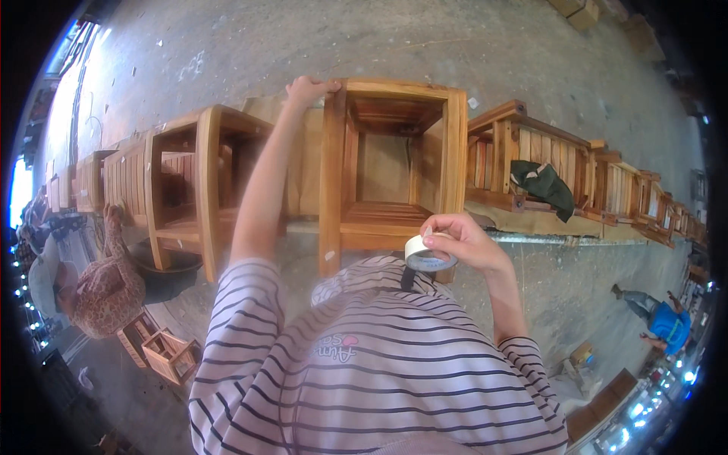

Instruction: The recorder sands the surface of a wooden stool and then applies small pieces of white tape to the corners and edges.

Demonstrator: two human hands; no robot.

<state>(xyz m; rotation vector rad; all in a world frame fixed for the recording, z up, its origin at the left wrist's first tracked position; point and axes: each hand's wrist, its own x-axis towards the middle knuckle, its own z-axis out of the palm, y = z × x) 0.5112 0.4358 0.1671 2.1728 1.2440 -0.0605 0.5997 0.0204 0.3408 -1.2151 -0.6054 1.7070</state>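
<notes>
A varnished wooden stool frame (453,152) with an open middle and a slatted inner panel stands right in front of me. My left hand (307,90) reaches across to its far left corner, fingers closed over the wood there. Close to my body, by the frame's near right side, my right hand (469,244) pinches a roll of white masking tape (415,252). Fingers and thumb grip the roll's upper rim. A small pale patch (330,256) shows on the near left leg.
More wooden frames (205,182) line up to the left, where a person in a patterned top (110,296) works. Slatted wooden chairs (553,148) run off to the right, with a dark green cloth (552,191) on one. A person in blue (669,326) is farther right.
</notes>
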